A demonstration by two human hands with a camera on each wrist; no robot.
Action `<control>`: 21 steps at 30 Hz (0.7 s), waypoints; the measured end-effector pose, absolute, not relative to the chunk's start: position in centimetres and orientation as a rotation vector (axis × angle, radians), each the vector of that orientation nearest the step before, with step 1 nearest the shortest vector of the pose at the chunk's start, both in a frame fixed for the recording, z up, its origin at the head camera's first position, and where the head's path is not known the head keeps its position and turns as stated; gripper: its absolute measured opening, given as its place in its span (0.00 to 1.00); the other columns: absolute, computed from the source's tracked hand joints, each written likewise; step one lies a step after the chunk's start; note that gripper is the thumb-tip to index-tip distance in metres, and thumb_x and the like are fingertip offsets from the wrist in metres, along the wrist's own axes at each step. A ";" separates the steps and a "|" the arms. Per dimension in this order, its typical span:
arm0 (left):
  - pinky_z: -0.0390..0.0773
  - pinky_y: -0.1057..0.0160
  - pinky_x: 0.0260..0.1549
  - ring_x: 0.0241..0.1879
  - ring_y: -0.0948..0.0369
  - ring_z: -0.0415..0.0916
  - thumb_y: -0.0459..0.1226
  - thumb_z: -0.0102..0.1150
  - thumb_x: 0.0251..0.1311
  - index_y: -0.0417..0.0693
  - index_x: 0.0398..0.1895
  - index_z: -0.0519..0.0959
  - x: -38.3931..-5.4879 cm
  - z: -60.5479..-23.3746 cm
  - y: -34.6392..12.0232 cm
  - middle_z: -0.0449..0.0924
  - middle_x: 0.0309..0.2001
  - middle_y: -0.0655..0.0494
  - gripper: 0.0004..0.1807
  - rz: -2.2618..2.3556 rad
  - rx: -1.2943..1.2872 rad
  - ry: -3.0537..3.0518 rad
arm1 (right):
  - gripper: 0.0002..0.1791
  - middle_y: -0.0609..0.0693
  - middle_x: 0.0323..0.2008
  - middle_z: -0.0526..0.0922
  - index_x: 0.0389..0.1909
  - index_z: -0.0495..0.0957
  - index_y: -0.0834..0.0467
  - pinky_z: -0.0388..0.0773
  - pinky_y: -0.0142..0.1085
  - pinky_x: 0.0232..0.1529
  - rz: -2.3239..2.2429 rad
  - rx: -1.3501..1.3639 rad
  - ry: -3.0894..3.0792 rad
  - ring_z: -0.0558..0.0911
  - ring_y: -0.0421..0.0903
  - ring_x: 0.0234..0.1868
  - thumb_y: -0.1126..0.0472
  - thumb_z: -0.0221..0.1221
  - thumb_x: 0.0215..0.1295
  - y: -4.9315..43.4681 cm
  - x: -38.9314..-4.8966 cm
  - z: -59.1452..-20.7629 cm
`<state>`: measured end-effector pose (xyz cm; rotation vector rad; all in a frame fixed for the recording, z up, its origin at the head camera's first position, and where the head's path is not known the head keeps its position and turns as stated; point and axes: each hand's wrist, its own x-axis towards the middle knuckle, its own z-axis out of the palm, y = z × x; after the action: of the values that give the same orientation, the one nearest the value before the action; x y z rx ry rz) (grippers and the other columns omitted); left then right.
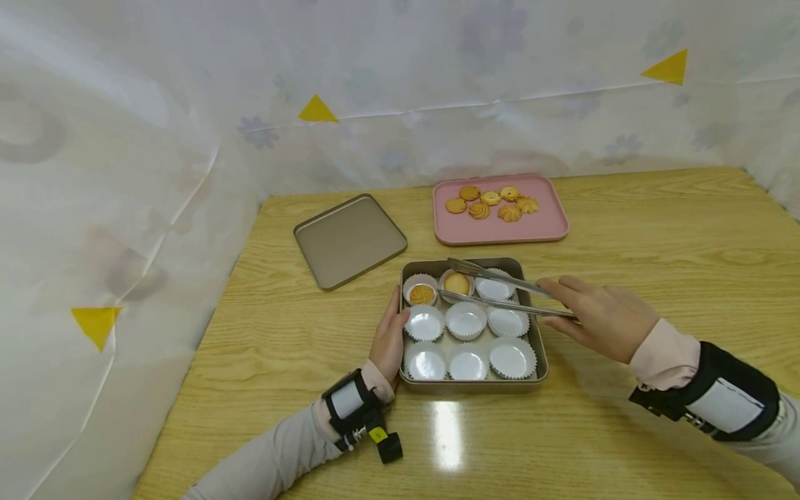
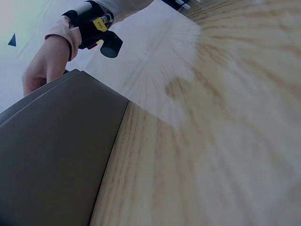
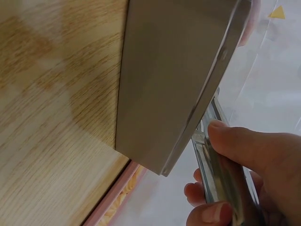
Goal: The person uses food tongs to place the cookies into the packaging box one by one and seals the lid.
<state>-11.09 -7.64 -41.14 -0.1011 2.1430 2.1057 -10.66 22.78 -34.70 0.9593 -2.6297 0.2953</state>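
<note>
A metal tin [image 1: 471, 387] holds several white paper cups [image 1: 465, 321] set out in rows. In its back left cup lies a swirled cookie [image 1: 421, 294], and in the back middle cup a plain round cookie [image 1: 456, 283]. My left hand [image 1: 389, 344] grips the tin's left side, thumb at the rim and fingers along the outer wall. Metal tongs [image 1: 519, 305] are in my right hand [image 1: 603, 316], their arms spread with the tips either side of the round cookie. The right wrist view shows the thumb and fingers around the tongs [image 3: 221, 174]; the tin wall hides their tips.
Behind the tin, a pink tray [image 1: 500, 233] carries several assorted cookies [image 1: 509, 212]. To its left a shallow metal lid or tray [image 1: 350, 243] lies on the wooden table [image 1: 281, 326]. A pale patterned sheet [image 1: 400, 83] hangs along the back and left.
</note>
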 end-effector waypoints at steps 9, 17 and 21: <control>0.39 0.49 0.74 0.76 0.51 0.38 0.37 0.37 0.72 0.43 0.77 0.49 -11.2 -41.1 -7.6 0.44 0.77 0.48 0.31 2.116 -0.095 2.150 | 0.26 0.49 0.31 0.78 0.53 0.75 0.58 0.59 0.30 0.10 0.287 0.967 -2.610 0.63 0.32 0.12 0.41 0.56 0.66 22.8 -10.8 -34.7; 0.39 0.49 0.74 0.76 0.52 0.37 0.37 0.37 0.72 0.43 0.77 0.49 -11.1 -41.2 -7.6 0.44 0.77 0.48 0.31 2.115 -0.103 2.145 | 0.26 0.48 0.30 0.77 0.53 0.76 0.60 0.62 0.28 0.13 0.348 0.994 -2.626 0.65 0.29 0.17 0.44 0.60 0.64 23.1 -10.9 -34.1; 0.39 0.49 0.74 0.76 0.52 0.37 0.36 0.37 0.72 0.43 0.77 0.48 -11.1 -41.2 -7.6 0.44 0.77 0.48 0.31 2.129 -0.105 2.133 | 0.28 0.48 0.31 0.78 0.55 0.77 0.62 0.65 0.29 0.17 0.398 0.952 -2.729 0.67 0.31 0.20 0.51 0.67 0.58 23.2 -10.8 -33.1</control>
<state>-11.11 -7.58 -41.18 -0.1049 2.1333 2.1292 -10.83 23.23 -33.11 0.9518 -2.7285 0.3982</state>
